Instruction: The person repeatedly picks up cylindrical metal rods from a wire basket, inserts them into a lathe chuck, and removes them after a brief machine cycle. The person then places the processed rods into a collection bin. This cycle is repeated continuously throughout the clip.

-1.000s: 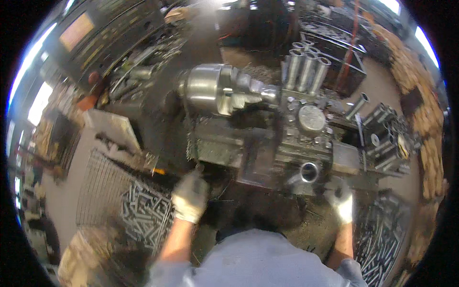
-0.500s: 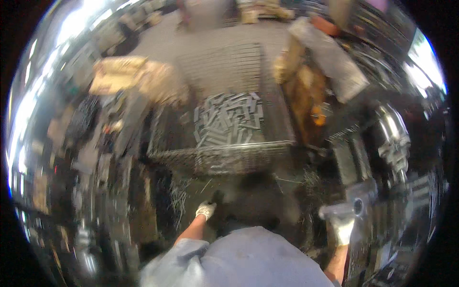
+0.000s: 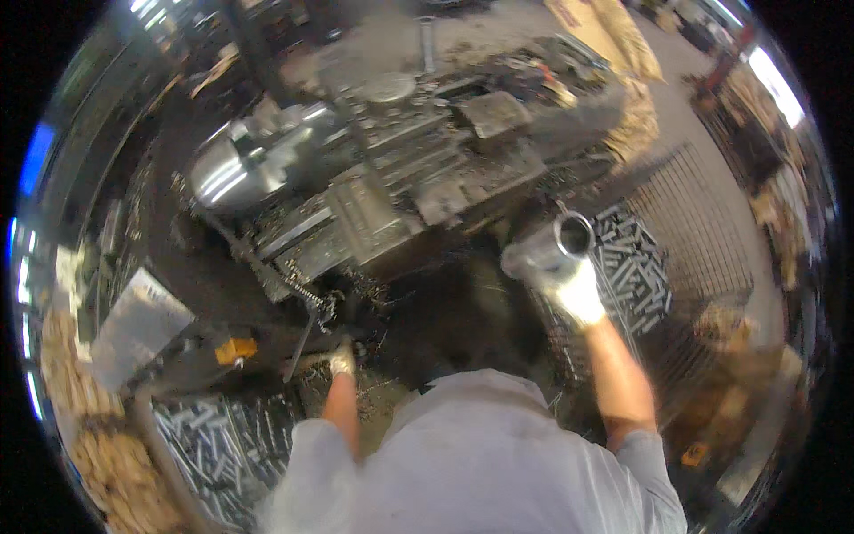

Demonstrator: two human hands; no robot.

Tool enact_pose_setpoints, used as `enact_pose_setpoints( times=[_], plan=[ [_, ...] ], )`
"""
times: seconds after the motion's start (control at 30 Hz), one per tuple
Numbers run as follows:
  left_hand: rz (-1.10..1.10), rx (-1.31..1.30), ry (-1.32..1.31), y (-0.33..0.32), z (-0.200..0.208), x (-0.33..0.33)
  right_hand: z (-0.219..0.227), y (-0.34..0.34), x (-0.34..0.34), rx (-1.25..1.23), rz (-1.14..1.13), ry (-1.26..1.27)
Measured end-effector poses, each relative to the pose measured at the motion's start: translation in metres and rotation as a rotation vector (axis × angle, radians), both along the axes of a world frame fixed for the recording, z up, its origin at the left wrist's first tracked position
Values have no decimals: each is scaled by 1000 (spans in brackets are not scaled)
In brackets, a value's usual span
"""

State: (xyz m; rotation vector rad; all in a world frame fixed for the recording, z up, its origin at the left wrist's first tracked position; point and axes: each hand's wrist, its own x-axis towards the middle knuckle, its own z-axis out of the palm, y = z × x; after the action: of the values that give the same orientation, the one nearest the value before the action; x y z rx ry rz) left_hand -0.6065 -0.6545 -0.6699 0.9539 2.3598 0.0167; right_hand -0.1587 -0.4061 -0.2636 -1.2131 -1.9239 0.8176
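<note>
My right hand [image 3: 574,289], in a white glove, is shut on a short hollow metal tube [image 3: 553,249], held up with its open end toward me, just right of a large lathe [image 3: 382,187]. My left hand [image 3: 341,360], also gloved, reaches down to the lower left and rests on a long lever [image 3: 302,343] below the lathe's carriage; whether its fingers close on the lever is unclear. The lathe's shiny chuck [image 3: 218,173] sits at the machine's left end. My grey shirt fills the bottom of the view.
A wire basket [image 3: 685,240] holding several metal tubes stands to the right of the lathe. Another pile of metal tubes [image 3: 213,445] lies at the lower left. A grey metal sheet [image 3: 138,325] and a small yellow box [image 3: 233,349] sit left of my left hand. Metal chips litter the dark floor.
The view has swung from the wire basket back to the lathe. My right hand has come up holding a metal tube. My left hand has moved onto the lever.
</note>
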Motion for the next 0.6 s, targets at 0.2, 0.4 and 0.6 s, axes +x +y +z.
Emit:
enact_pose_setpoints(
  times=[0.2,0.4,0.6],
  plan=[
    [1181,594,357,-98,131,26,-18,130,-129,-141,186,-249],
    [1099,997,517,-52,246,-16,-55,181,-134,-112,373,-352],
    [1034,764,611,-49,257,-39,-7,267,-78,-480,574,-356]
  ],
)
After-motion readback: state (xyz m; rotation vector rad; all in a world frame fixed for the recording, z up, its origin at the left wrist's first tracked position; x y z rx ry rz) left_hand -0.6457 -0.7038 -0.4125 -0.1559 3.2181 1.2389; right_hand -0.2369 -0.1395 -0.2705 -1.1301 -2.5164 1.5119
